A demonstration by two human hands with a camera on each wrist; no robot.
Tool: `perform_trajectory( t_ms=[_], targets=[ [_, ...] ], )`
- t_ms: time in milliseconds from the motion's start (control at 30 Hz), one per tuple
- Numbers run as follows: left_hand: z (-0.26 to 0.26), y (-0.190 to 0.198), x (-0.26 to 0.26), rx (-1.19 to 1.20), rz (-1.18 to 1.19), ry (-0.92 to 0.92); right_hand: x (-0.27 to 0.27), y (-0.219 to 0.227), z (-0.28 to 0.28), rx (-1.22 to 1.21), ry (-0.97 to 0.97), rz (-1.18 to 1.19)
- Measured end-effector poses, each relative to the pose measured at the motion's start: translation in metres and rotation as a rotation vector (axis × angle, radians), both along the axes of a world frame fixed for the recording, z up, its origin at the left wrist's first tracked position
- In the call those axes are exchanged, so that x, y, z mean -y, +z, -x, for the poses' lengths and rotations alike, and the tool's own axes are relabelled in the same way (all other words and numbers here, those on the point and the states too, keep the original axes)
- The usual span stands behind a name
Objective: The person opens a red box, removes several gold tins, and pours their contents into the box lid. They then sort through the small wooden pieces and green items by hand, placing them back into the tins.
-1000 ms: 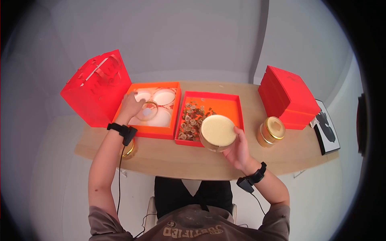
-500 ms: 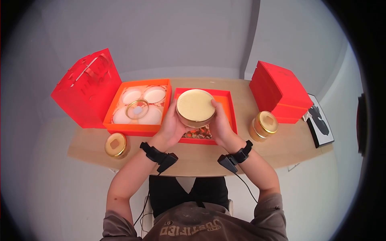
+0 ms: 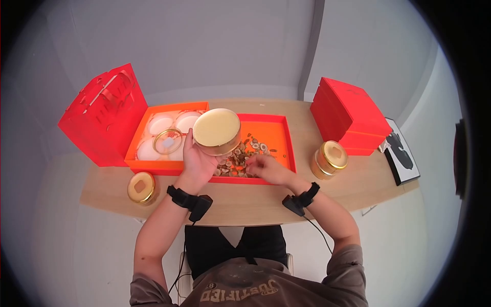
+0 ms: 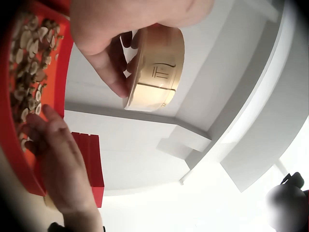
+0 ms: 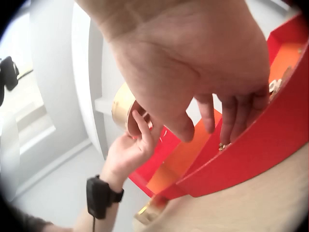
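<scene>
In the head view my left hand [image 3: 198, 162] holds up a round cream-coloured jar [image 3: 217, 127], thumb at its near side. The left wrist view shows the jar's side [image 4: 154, 72] with dark lettering. My right hand [image 3: 270, 170] reaches over the near rim of a red tray [image 3: 291, 148] with an orange floor. Its fingers [image 5: 231, 121] point down among many small dried slices [image 3: 240, 154], thumb apart from the forefinger. A gold-rimmed clear lid [image 3: 168, 129] lies on the white insert of the orange box at the left.
Gold-lidded jars stand at the left [image 3: 141, 187] and right [image 3: 330, 158]. A red gift bag [image 3: 102, 120] stands beside the orange box [image 3: 148, 166]. Stacked red boxes [image 3: 350, 115] and a flat black-and-white box [image 3: 403, 153] are at the right of the wooden table [image 3: 240, 204].
My left hand went from the lid in the orange box to the jar, which both hands then held. Now the left hand alone has it, further left; my right hand has moved down to the slices.
</scene>
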State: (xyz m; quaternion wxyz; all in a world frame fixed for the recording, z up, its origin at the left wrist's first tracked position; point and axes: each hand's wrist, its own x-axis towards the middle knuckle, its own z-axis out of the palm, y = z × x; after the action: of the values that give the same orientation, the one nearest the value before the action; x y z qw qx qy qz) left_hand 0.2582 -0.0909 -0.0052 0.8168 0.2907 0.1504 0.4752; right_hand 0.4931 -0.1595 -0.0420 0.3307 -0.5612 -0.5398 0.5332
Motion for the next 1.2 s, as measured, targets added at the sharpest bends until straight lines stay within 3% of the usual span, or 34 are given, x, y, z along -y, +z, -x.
perform_trajectory(
  t_ms=[67,100,167,700,800,900,967,1067,1200],
  targets=[
    [0.001,-0.001,-0.001,0.006,-0.004,-0.003,0.006,-0.012,0.001,0.402,0.269,-0.173],
    [0.0,-0.001,-0.001,0.018,-0.01,-0.006,0.01,-0.014,0.002,0.403,0.266,-0.173],
    [-0.001,-0.001,-0.002,0.03,-0.016,-0.012,0.014,-0.017,0.005,0.66,0.362,-0.451],
    [-0.014,-0.01,-0.029,0.143,0.011,-0.084,0.057,-0.01,0.005,0.625,0.41,-0.45],
    [-0.025,-0.009,-0.039,0.182,0.026,-0.087,0.06,0.003,0.008,0.645,0.45,-0.334],
    [-0.034,-0.006,-0.044,0.195,0.061,-0.096,0.039,0.006,-0.005,0.511,0.41,-0.333],
    [-0.038,-0.008,-0.046,0.201,0.079,-0.114,0.016,0.013,-0.019,0.27,0.221,-0.22],
    [-0.042,-0.014,-0.05,0.185,0.066,-0.14,-0.012,0.024,-0.028,0.311,0.068,-0.367],
    [-0.043,-0.02,-0.05,0.179,0.113,-0.12,-0.047,0.025,-0.025,0.193,-0.037,-0.242]
  ],
)
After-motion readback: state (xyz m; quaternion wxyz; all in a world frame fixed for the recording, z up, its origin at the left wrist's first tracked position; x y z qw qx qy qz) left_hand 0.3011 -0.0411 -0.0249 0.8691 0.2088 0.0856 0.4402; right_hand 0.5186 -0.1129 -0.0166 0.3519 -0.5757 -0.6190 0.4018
